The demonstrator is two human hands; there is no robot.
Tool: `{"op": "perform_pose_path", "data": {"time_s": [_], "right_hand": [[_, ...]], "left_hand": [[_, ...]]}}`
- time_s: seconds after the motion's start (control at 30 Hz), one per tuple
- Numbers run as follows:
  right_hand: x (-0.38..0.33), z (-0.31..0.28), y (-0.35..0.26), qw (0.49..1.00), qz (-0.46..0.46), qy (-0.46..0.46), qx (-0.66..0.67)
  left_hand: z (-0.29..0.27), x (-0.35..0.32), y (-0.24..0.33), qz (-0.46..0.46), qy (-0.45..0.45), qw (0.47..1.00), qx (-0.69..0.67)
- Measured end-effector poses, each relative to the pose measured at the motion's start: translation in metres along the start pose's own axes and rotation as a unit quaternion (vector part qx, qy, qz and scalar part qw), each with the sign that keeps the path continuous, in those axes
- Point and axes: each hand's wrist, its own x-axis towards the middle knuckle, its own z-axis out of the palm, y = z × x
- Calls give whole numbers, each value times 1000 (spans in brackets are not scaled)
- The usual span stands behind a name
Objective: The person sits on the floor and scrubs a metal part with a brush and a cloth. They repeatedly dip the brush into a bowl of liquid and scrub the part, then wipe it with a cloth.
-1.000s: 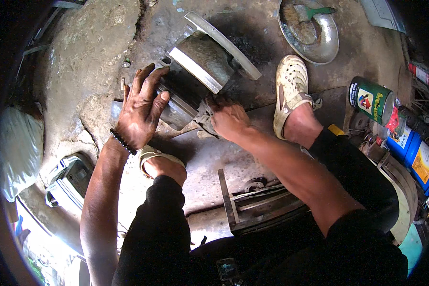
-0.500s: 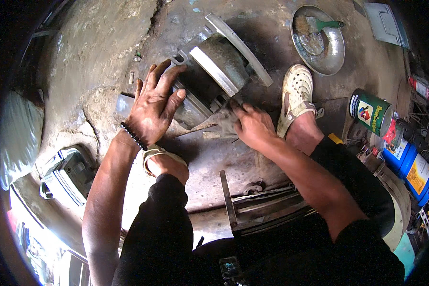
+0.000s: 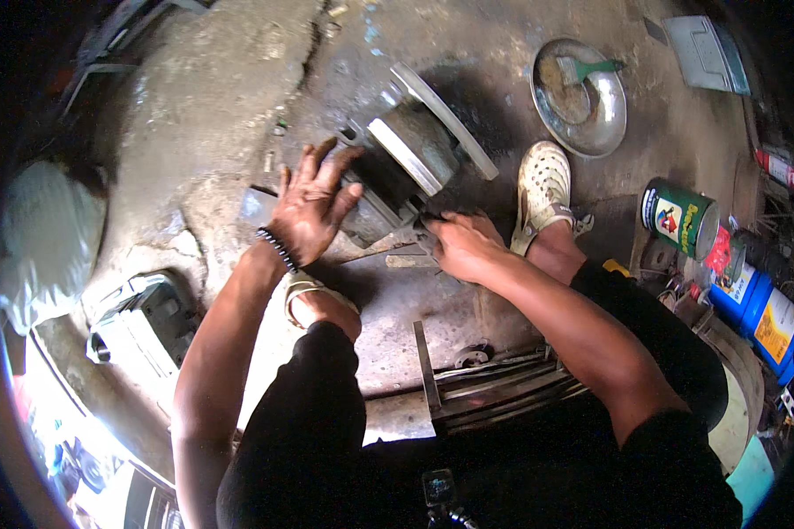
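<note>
A heavy grey metal casting (image 3: 417, 132) lies on the floor in front of me, with a rounded body, a bright flat edge and a long curved bar on its far right side. My left hand (image 3: 307, 207), wearing a black bead bracelet, rests open at its left end, fingers spread on the metal. At the near lower corner, my right hand (image 3: 468, 247) is closed around a dark grey rag-like piece (image 3: 427, 236) pressed against the casting. The fingers partly hide this piece. A short pale stick (image 3: 411, 262) lies just below it.
A metal bowl (image 3: 598, 128) holding a green-handled brush (image 3: 587, 70) sits at far right. A green can (image 3: 679, 216) and blue container (image 3: 763, 313) stand on the right. Left are a grey case (image 3: 146, 317) and plastic bag (image 3: 51, 242). My clog-wearing feet flank the casting.
The view has shifted, so most things sit slightly lower in the picture. My left hand stays spread on the casting; my right hand stays at its lower corner, the grey piece changing shape under its fingers.
</note>
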Motion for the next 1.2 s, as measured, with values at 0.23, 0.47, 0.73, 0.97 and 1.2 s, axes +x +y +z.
{"op": "perform_pose_path", "data": {"time_s": [0.23,0.47,0.73,0.97,1.2], "right_hand": [[-109,-101,-58,988,-118,-51,-86],[-228,-232,-91,973,-102,122,-167],[-241,-262,-99,946,-201,177,-184],[-216,-256,-122,943,-219,208,-141],[-212,-237,-140,917,-292,196,-189]], "left_hand": [[-56,-2,33,-69,-196,971,116],[-194,-26,112,-48,-187,972,137],[-230,-63,200,-62,89,991,74],[-161,-121,200,-235,-11,969,81],[-146,-109,222,-158,67,984,48]]}}
